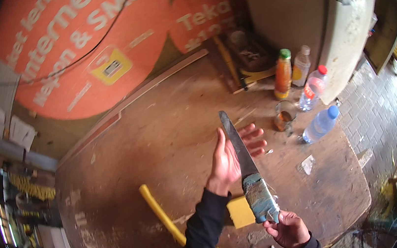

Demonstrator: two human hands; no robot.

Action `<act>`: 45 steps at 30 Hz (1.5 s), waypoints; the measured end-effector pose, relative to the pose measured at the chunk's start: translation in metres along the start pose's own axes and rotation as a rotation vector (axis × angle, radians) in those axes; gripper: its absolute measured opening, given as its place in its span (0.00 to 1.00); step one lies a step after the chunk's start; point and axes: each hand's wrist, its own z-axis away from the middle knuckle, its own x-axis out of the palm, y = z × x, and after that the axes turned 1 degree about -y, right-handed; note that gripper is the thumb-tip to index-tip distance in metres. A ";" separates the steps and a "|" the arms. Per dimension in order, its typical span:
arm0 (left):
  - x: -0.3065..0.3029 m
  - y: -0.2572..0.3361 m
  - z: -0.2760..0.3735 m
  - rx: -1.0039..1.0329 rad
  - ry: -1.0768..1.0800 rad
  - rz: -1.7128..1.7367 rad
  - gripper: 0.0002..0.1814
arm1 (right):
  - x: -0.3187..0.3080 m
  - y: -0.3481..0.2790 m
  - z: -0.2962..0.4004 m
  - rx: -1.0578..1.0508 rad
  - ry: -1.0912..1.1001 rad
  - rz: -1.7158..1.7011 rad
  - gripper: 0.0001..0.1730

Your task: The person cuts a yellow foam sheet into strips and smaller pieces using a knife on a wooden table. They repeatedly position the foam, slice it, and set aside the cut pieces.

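Note:
A knife with a long, narrow dark steel blade is held up above the wooden table, its tip pointing away from me. Worn blue-grey tape or wrapping covers its thick handle. My right hand pinches the butt end of that handle between thumb and fingers. Behind the blade, my left hand is spread palm up, with thumb and fingers apart. Whether the blade touches the palm, I cannot tell. Below the handle lies a flat yellow piece, partly covered by it. A curved yellow strip runs under my left sleeve.
At the right stand an orange drink bottle, a pale bottle, a red-capped bottle, a blue-capped bottle and a glass mug. A paper scrap lies nearby. Round orange signs back the table.

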 end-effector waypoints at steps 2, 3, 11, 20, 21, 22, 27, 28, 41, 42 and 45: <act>0.019 -0.006 0.062 0.139 0.065 0.177 0.40 | -0.002 0.020 0.008 0.086 -0.028 -0.022 0.18; 0.027 -0.010 0.089 0.210 0.084 0.270 0.39 | 0.000 0.033 0.015 0.110 -0.030 -0.024 0.17; 0.070 -0.009 0.274 0.395 0.052 0.282 0.25 | 0.016 0.139 0.092 0.234 -0.210 0.681 0.38; 0.074 -0.051 0.493 0.330 0.076 0.323 0.25 | 0.013 0.330 0.136 0.320 -0.414 0.912 0.33; 0.069 -0.055 0.518 0.319 0.104 0.332 0.25 | 0.009 0.353 0.142 0.329 -0.398 0.910 0.31; 0.062 -0.057 0.540 0.323 0.122 0.330 0.25 | -0.001 0.372 0.146 0.377 -0.403 0.928 0.26; 0.041 -0.050 0.642 0.334 0.147 0.440 0.27 | -0.017 0.471 0.173 0.385 -0.346 0.835 0.20; 0.039 -0.052 0.655 0.354 0.142 0.437 0.26 | -0.020 0.482 0.177 0.409 -0.352 0.842 0.19; 0.006 -0.038 0.696 0.278 0.252 0.511 0.29 | -0.011 0.527 0.167 0.462 -0.288 0.888 0.19; -0.002 -0.030 0.695 0.246 0.289 0.480 0.32 | -0.013 0.528 0.160 0.442 -0.277 0.865 0.20; -0.068 -0.023 0.714 0.358 0.585 0.084 0.36 | -0.013 0.529 0.139 0.360 -0.255 0.786 0.22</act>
